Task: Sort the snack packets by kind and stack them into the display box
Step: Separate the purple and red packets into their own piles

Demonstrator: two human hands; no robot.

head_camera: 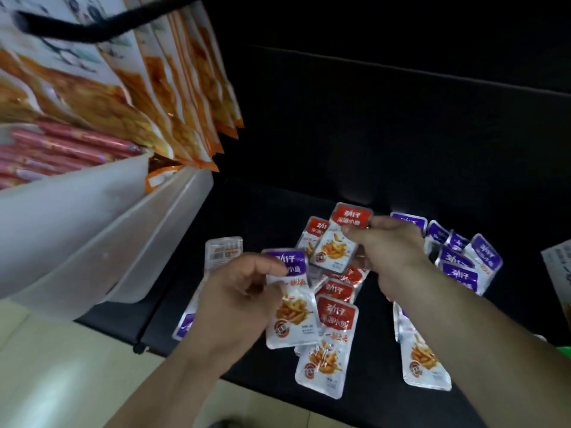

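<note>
"Two packets held; entries, please," the checker says.
"Item: purple-topped packet [292, 307], gripped by left hand [238, 291], thumb across its upper half. Item: red-topped packet [338, 242], pinched at its top corner by right hand [392, 245]. Both judged light, thin foil, slippery, crushable; take by the sealed edges."
"Around the grips?"
"Loose red-topped packets [335, 316] between and below both hands; purple-topped group [457, 267] just beyond the right hand. All lie on a black surface [265, 208]. White bins [92, 236] stand well left of the left hand; room behind is dark."
</note>
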